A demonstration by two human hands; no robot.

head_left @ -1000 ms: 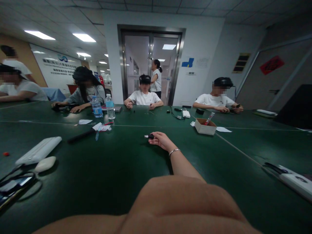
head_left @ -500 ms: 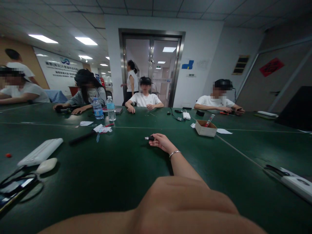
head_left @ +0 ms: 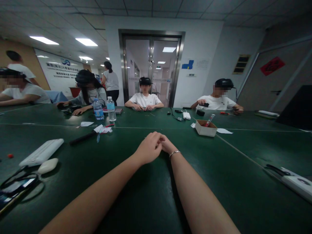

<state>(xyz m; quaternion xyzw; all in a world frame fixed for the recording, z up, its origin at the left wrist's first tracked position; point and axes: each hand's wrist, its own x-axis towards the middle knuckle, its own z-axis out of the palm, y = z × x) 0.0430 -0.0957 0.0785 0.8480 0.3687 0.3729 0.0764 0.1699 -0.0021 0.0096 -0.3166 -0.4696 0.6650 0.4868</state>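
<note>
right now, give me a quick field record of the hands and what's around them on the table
left hand: reaches forward, curled, touching the right hand
right hand: on the green table, mostly hidden by the left hand; bracelet at the wrist
held item: cannot tell, the joined hands hide it
near left: white flat case, pale oval object
near right: cardboard box
far side: two water bottles, seated people facing this way
</note>
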